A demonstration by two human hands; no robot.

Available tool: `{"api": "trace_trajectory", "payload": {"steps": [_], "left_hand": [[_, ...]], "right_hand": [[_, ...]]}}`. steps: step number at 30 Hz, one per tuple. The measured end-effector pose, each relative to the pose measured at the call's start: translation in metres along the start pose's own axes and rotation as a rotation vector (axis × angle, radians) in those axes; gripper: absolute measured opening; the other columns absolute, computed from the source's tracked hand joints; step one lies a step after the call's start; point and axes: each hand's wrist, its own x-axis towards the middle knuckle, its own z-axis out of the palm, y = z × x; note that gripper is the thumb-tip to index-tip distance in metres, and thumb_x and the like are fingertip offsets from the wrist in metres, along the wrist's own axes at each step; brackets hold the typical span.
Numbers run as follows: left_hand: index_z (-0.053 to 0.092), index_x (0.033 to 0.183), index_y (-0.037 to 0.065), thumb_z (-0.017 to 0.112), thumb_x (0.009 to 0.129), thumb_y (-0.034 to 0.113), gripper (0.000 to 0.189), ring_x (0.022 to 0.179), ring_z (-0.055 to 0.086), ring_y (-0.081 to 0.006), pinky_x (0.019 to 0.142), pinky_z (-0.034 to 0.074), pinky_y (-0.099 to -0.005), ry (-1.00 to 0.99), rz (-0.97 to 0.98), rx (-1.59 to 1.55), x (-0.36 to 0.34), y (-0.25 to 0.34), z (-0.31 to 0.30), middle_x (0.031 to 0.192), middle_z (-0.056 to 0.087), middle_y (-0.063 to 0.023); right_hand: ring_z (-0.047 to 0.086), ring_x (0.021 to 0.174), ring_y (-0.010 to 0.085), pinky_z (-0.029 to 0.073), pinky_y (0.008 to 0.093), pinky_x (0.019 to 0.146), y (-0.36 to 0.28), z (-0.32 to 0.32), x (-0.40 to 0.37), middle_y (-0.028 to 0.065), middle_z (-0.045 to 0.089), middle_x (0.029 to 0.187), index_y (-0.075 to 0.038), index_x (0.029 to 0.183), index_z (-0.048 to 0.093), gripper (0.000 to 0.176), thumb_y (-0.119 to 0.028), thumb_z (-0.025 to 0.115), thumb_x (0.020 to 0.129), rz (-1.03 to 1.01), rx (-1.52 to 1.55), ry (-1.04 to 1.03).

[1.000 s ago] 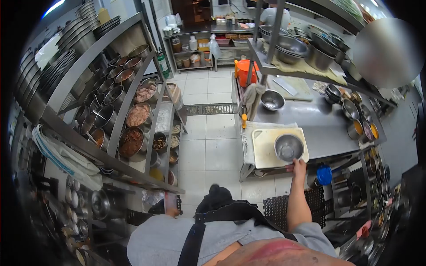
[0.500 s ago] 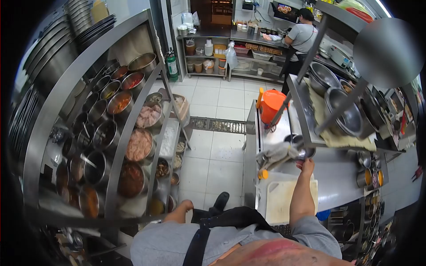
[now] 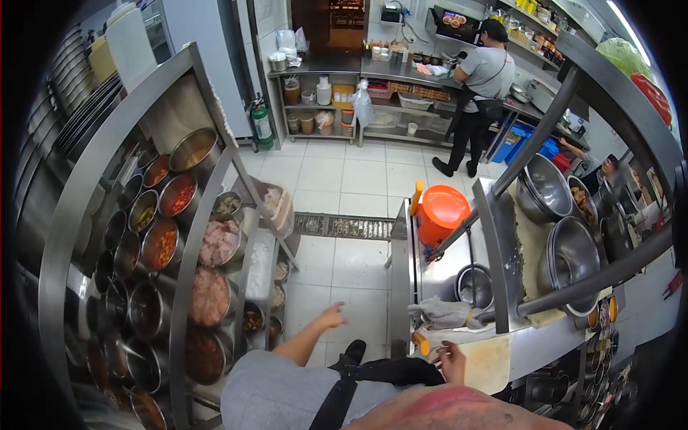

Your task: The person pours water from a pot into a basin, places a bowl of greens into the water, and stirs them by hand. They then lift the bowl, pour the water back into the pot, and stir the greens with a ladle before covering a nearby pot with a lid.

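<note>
My left hand [image 3: 332, 317] is held out over the tiled floor, its fingers apart with nothing in them. My right hand [image 3: 451, 360] is at the left edge of a cutting board [image 3: 489, 362], fingers loosely bent, with no object visible in them. Close to its left is a yellow-orange cap or handle end [image 3: 421, 344]. Beyond it a grey cloth [image 3: 443, 314] lies bunched on the steel counter. A metal bowl [image 3: 474, 288] stands behind the cloth, beside an orange bucket [image 3: 442, 215].
On the left, a steel rack [image 3: 147, 100] holds several metal pots of food and raw meat [image 3: 210, 295]. A raised shelf post [image 3: 595, 287] crosses the right side, near stacked bowls [image 3: 573, 258]. A co-worker [image 3: 489, 72] stands at the back counter; another person is partly visible right.
My right hand has let go of a metal bowl and come back toward me to the cutting board. My left hand has stretched forward over the floor. The view has shifted.
</note>
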Motion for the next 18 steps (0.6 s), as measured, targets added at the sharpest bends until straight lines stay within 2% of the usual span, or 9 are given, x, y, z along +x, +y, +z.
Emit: {"api": "trace_trajectory", "payload": {"steps": [1,2,4,7,9,12,16,17,18], "left_hand": [[0.028,0.140,0.012,0.076,0.065,0.018,0.089,0.102,0.058,-0.0293,0.078,0.051,-0.0380,-0.115,0.131,-0.154,-0.004,0.040,0.011,0.128,0.046,-0.0184],[0.024,0.141,0.013,0.078,0.065,0.020,0.094,0.108,0.054,-0.0298,0.082,0.050,-0.0388,-0.237,0.250,-0.311,-0.016,0.079,0.020,0.134,0.040,-0.0176],[0.021,0.143,0.014,0.074,0.071,0.019,0.090,0.107,0.054,-0.0304,0.081,0.050,-0.0396,-0.326,0.695,-0.230,-0.018,0.125,0.040,0.139,0.033,-0.0120],[0.032,0.138,0.011,0.072,0.075,0.023,0.076,0.111,0.051,-0.0276,0.086,0.047,-0.0405,-0.373,0.750,-0.212,-0.052,0.190,0.042,0.133,0.040,-0.0115],[0.048,0.125,0.008,0.067,0.080,0.025,0.052,0.111,0.052,-0.0246,0.090,0.044,-0.0396,-0.454,1.048,-0.016,-0.045,0.203,0.043,0.124,0.050,-0.0114],[0.059,0.110,0.008,0.062,0.083,0.027,0.034,0.106,0.055,-0.0231,0.089,0.044,-0.0394,-0.576,0.989,0.045,-0.030,0.195,0.061,0.111,0.059,-0.0119],[0.060,0.108,0.007,0.061,0.083,0.026,0.031,0.101,0.058,-0.0244,0.087,0.045,-0.0393,-0.838,0.863,0.051,0.000,0.221,0.021,0.104,0.062,-0.0111],[0.060,0.108,0.006,0.062,0.081,0.023,0.032,0.095,0.060,-0.0250,0.084,0.047,-0.0374,-0.853,0.839,0.077,0.015,0.227,0.005,0.101,0.063,-0.0119],[0.059,0.108,0.006,0.062,0.078,0.019,0.033,0.090,0.063,-0.0256,0.081,0.048,-0.0354,-0.864,0.823,0.099,0.032,0.238,-0.011,0.098,0.065,-0.0126]], "right_hand": [[0.062,0.055,0.0159,0.049,0.0268,0.046,-0.013,0.005,-0.003,0.0105,0.064,0.084,0.002,0.119,0.050,0.034,-0.008,0.055,0.087,-0.152,-0.033,-0.082],[0.063,0.058,0.0156,0.049,0.0267,0.047,-0.051,0.012,-0.012,0.0116,0.065,0.086,0.001,0.121,0.049,0.038,-0.010,0.056,0.086,-0.119,-0.009,-0.120],[0.064,0.063,0.0156,0.050,0.0271,0.051,-0.061,0.018,-0.001,0.0132,0.065,0.092,0.003,0.124,0.045,0.042,-0.011,0.057,0.086,-0.114,-0.125,-0.116],[0.065,0.064,0.0190,0.051,0.0289,0.055,-0.067,0.030,0.011,0.0142,0.065,0.096,0.003,0.126,0.042,0.046,-0.012,0.057,0.086,-0.174,-0.114,-0.207],[0.065,0.064,0.0204,0.051,0.0301,0.056,-0.075,0.038,0.002,0.0142,0.065,0.097,0.003,0.125,0.043,0.046,-0.014,0.059,0.085,-0.200,-0.172,-0.159],[0.065,0.061,0.0245,0.050,0.0330,0.056,-0.112,0.024,-0.010,0.0151,0.066,0.092,0.004,0.115,0.051,0.044,-0.019,0.066,0.081,-0.220,-0.100,-0.056],[0.058,0.049,0.0237,0.044,0.0345,0.047,-0.094,0.015,0.005,0.0185,0.060,0.068,0.001,0.089,0.059,0.029,-0.020,0.072,0.074,-0.222,-0.438,0.101],[0.057,0.046,0.0217,0.043,0.0319,0.043,-0.112,0.017,0.007,0.0154,0.059,0.064,0.000,0.079,0.058,0.029,-0.027,0.068,0.079,-0.266,-0.508,0.114],[0.057,0.049,0.0227,0.044,0.0326,0.045,-0.120,0.022,0.013,0.0164,0.060,0.066,0.001,0.082,0.058,0.029,-0.027,0.067,0.080,-0.264,-0.482,0.151]]}}
